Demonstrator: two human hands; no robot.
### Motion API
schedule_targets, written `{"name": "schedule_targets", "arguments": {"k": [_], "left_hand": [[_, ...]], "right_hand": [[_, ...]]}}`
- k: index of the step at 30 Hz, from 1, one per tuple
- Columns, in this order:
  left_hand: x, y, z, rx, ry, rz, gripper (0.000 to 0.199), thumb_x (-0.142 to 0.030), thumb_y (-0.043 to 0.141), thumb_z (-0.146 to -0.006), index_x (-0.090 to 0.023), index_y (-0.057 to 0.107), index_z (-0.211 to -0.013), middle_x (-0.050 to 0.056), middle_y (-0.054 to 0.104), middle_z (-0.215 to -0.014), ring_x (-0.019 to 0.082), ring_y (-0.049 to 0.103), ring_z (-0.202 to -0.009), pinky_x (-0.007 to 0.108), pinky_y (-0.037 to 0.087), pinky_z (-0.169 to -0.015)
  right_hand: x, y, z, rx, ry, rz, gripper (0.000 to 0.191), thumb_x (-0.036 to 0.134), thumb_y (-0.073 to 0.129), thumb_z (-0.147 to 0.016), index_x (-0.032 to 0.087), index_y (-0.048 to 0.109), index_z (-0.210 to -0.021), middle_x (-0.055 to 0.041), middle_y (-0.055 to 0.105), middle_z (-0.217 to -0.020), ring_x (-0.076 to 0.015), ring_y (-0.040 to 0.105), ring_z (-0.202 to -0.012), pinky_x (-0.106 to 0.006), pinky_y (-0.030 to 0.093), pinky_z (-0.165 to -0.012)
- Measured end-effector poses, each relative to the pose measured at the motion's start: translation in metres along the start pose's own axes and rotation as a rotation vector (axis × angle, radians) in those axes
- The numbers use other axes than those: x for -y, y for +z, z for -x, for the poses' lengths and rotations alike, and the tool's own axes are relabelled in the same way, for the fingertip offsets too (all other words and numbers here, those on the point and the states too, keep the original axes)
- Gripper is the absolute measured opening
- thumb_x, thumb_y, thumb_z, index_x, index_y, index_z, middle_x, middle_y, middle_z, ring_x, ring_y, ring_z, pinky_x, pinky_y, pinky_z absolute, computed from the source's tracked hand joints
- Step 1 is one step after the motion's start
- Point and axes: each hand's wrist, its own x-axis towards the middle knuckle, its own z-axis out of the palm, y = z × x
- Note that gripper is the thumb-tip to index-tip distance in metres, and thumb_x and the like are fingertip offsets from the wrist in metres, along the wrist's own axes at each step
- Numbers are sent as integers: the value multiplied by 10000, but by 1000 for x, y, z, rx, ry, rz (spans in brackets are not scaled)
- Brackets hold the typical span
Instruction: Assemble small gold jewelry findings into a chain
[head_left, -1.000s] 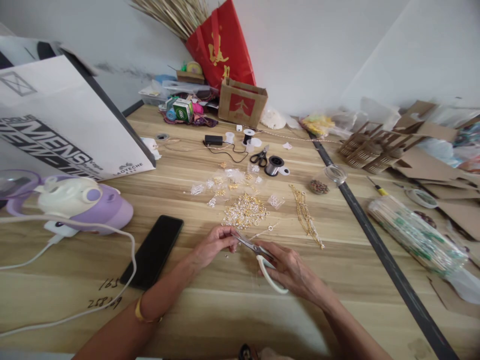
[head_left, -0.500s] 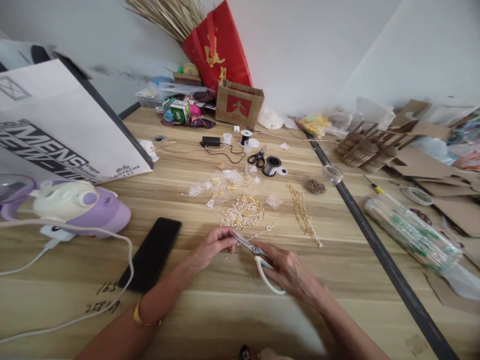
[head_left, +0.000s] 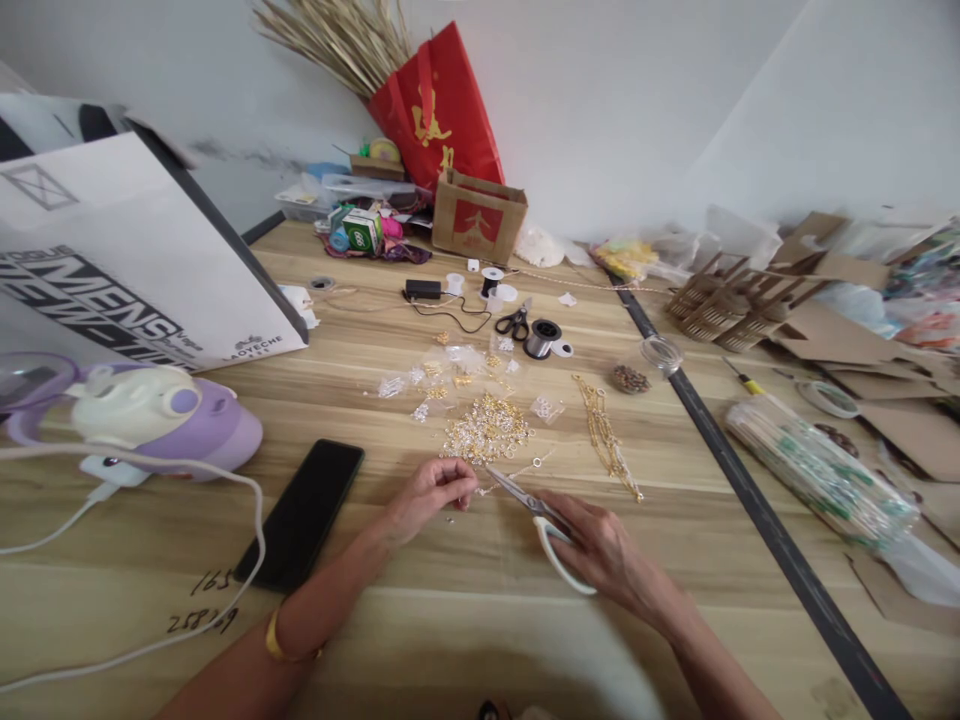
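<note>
White-handled scissors (head_left: 564,560) are in my right hand (head_left: 600,550), blades pointing up and left toward my left hand. My left hand (head_left: 439,490) pinches the end of a thin chain (head_left: 517,472) with a small ring on it; the chain runs right across the table behind the blades. The scissor tips are a little apart from my left fingers. Just beyond my hands lies a pile of gold and silver beads (head_left: 487,428). Gold chains (head_left: 607,440) lie to the right of the pile.
A black phone (head_left: 304,515) and a white cable (head_left: 259,500) lie left of my left arm. Farther back are black scissors (head_left: 513,322), a wire spool (head_left: 541,340) and small bead bags. A packet of sticks (head_left: 821,475) lies right of the black strip.
My right hand and the scissors have moved right and slightly down, away from my left fingers. My left hand has barely moved.
</note>
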Motion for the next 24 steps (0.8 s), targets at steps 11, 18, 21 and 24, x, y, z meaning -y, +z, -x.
{"name": "schedule_targets", "arguments": {"k": [11,18,21,24], "left_hand": [[-2,-5,0,-18,36,7,212,-327,689,-731,-129,620,-760,8,637,-668,111,552,-638,231,421,-631],[-1,-8,0,-21,62,6,158,-282,689,-729,-137,667,-789,15,665,-682,121,574,-661,226,416,-636],[-2,-8,1,-13,51,-6,164,-275,706,-708,-140,684,-798,23,682,-700,130,592,-677,232,430,-647],[-5,-6,2,-12,57,-31,174,-272,718,-697,-143,696,-813,28,689,-717,140,605,-696,238,442,-656]], "right_hand": [[-41,-18,53,76,87,348,494,71,480,-820,265,527,-1272,-83,615,-1026,-203,647,-828,-325,556,-718],[-33,-38,37,58,18,417,439,98,538,-805,250,555,-1217,-103,599,-1132,-272,592,-1029,-432,536,-840],[-15,-35,5,7,-32,312,398,164,493,-881,235,508,-1272,-111,579,-1181,-258,590,-1056,-423,524,-876],[1,-12,-31,79,-107,110,529,212,501,-911,268,326,-1406,-92,480,-1337,-225,504,-1202,-413,458,-987]]}}
